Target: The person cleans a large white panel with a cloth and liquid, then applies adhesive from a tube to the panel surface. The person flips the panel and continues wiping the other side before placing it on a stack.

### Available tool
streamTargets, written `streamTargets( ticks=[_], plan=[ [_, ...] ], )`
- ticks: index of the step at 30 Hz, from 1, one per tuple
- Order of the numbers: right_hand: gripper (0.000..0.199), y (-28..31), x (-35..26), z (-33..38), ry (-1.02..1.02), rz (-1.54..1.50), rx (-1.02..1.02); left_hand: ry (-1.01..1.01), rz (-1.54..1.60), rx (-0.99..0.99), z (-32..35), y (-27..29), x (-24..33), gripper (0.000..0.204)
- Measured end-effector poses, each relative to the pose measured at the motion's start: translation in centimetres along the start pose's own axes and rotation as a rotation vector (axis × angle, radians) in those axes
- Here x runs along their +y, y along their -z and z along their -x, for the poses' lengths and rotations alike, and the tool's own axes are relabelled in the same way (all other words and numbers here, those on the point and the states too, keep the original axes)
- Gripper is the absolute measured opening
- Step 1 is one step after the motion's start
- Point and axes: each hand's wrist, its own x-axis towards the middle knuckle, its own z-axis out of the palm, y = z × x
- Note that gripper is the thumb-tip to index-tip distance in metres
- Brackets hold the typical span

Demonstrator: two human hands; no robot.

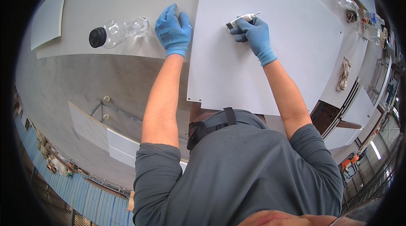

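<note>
Grey shirt (pixel 249 167) nearest. Right hand (pixel 258 38) clamped on small bottle (pixel 248 17) over panel (pixel 237 74); left hand (pixel 174 34) apart, near clear bottle (pixel 115 33).

From my remote station, I am seeing grey floor (pixel 84 86) spreading below and left of the left hand (pixel 173 31), a blue corrugated wall (pixel 101 200) running farther down that side, and a bright strip of light (pixel 375 150) glowing far below and right of the right hand (pixel 253 34).
</note>
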Motion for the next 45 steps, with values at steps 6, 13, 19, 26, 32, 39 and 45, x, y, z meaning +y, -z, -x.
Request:
streamTargets(
  ticks=[6, 13, 19, 26, 32, 39, 45],
  plan=[
    [0.020, 0.5, 0.3, -0.3, 0.006, -0.037, -0.015, -0.003, -0.002, -0.010, 0.0, 0.1, 0.0, 0.032],
    [0.020, 1.6, -0.5, 0.0, 0.018, -0.117, -0.045, 0.015, 0.008, -0.029, -0.2, 0.3, 0.3, 0.032],
    [0.022, 2.0, -2.1, 1.2, 0.006, -0.017, -0.111, 0.008, -0.008, -0.023, -0.1, 0.2, 0.3, 0.032],
    [0.023, 4.0, -2.4, 1.1, 0.093, -0.010, -0.122, -0.016, 0.025, 0.019, 0.1, -0.1, 0.0, 0.035],
    [0.021, 8.8, -4.2, -4.6, 0.310, -0.095, 0.239, 0.015, 0.011, -0.017, 0.3, -0.3, -0.1, 0.033],
    [0.017, 9.9, -5.6, -9.2, 0.296, -0.068, 0.260, -0.083, 0.005, 0.073, 0.1, -0.7, -0.3, 0.032],
    [0.015, 9.5, -5.7, -9.7, 0.238, -0.051, 0.269, -0.019, -0.002, -0.001, 0.2, -0.4, 0.0, 0.035]
  ],
)
